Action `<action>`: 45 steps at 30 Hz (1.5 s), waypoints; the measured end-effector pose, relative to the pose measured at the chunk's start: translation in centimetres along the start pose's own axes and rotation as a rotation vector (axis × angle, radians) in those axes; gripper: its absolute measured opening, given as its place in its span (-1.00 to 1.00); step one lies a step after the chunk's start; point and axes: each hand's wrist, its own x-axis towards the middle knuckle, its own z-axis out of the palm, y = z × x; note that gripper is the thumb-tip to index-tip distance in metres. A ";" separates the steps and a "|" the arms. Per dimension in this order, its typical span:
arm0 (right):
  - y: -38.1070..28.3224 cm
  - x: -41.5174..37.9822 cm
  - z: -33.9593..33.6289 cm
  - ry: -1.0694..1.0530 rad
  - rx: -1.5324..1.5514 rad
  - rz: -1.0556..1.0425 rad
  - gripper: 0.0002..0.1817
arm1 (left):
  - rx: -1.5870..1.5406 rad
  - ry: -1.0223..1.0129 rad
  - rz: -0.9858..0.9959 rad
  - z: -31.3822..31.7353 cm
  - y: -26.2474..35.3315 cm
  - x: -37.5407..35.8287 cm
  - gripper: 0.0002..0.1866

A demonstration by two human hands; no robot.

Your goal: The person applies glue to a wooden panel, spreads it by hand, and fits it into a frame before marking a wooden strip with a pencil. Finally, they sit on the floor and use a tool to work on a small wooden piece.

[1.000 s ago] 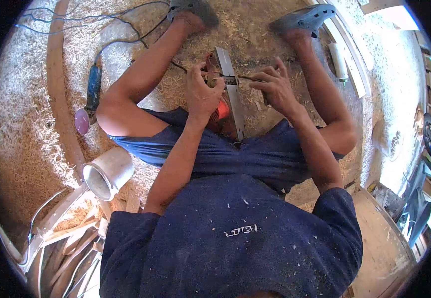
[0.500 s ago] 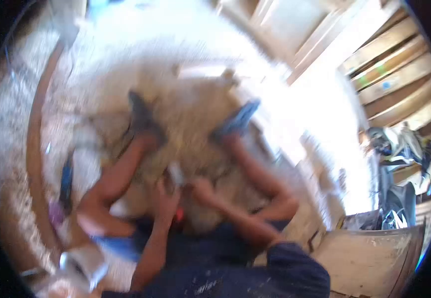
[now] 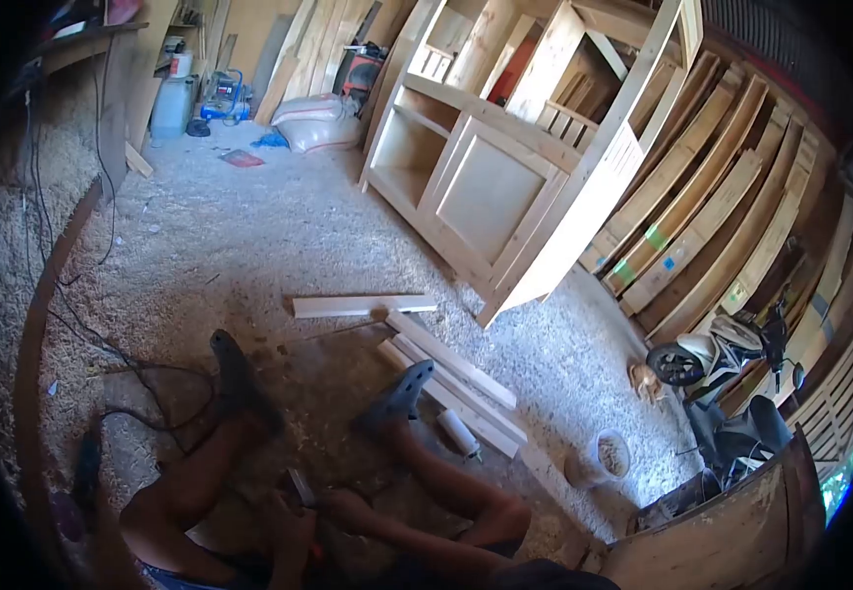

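Observation:
Low between my bent legs, my left hand [image 3: 289, 521] is closed around something with a red part below it. A small metallic, flat piece [image 3: 301, 487] sticks up between the two hands. My right hand [image 3: 346, 509] is closed close beside that piece; what its fingers hold is too dark to make out. Past my right foot lie several pale wood strips [image 3: 456, 362] and a white cylinder [image 3: 458, 433] with a nozzle-like tip.
A wooden cabinet frame [image 3: 495, 187] stands ahead on the dusty floor. Planks [image 3: 702, 216] lean at the right, near a motorbike [image 3: 712, 354]. A bucket [image 3: 610, 455] stands right of my legs. Cables [image 3: 102, 339] and a dark-blue tool [image 3: 87, 462] lie at the left.
The view has tilted up and sharpened, so the cabinet and far room now show. My hands and legs appear lower in the picture, with both hands still close together.

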 end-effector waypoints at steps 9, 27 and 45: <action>2.2 -0.9 2.2 0.041 0.246 0.193 -0.71 | -0.067 0.090 0.031 0.4 -0.9 -0.6 -0.34; 1.7 -1.1 1.4 -0.021 0.350 0.283 -0.64 | -0.003 0.110 0.080 0.8 -1.3 -0.6 -0.42; 0.9 -1.5 2.4 0.075 0.325 0.350 -0.69 | -0.094 0.032 -0.017 -1.5 1.2 -0.7 -0.37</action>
